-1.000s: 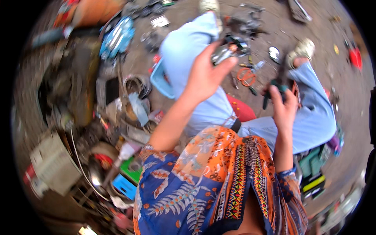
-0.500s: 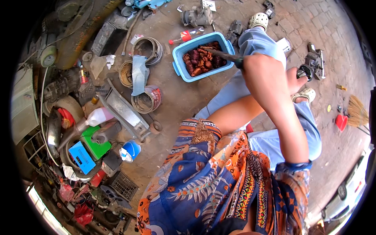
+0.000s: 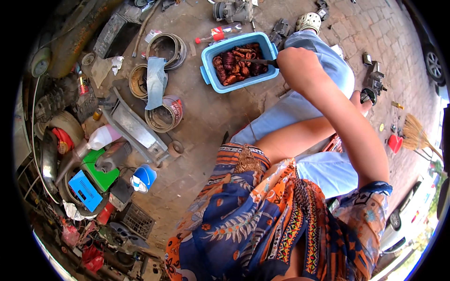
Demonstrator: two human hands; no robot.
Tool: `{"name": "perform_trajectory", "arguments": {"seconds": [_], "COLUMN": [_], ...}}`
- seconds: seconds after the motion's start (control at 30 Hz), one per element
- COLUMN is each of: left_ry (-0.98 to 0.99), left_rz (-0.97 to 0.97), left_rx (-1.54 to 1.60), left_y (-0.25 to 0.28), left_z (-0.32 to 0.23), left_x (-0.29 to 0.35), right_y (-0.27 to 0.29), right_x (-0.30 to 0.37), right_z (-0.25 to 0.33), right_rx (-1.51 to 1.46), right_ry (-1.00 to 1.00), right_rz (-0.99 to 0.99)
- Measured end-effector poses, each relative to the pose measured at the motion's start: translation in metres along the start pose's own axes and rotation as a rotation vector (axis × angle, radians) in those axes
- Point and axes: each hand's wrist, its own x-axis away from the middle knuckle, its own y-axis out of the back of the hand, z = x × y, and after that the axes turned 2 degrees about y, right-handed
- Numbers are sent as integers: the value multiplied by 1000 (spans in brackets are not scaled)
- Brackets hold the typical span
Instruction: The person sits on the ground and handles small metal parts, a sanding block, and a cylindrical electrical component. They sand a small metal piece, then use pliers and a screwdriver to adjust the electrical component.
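Over the rectangular blue plastic tub of coppery wire coils, right hand clenched around a dark slim tool; left hand's grip unclear.

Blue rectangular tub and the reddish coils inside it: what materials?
Blue rectangular tub: likely moulded plastic, matte, uniform colour with rounded rim and corner tabs. Reddish-brown coils: look like enamelled copper wire, glossy fine strands in bundles; copper is a guess from colour alone.
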Motion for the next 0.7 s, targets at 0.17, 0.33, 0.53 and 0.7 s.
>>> {"name": "perform_trajectory", "arguments": {"seconds": [0.17,0.33,0.53,0.7], "left_ry": [-195,-189,-208,-194], "left_rz": [-82,-49,75,160], "left_rx": [-224,-188,-522,-744], "left_y": [13,40,48,53], "left_z": [15,-10,-37,-61], "left_x": [-6,15,39,73], "right_y": [19,7,-109,-160], "right_x": [43,155,261,289], "right_z": [-47,-75,-56,-27], "right_rx": [-589,-1560,-2040,-1806], "right_ry": [141,115,-108,-447], "right_rz": [-187,-358,-873,-873]}}
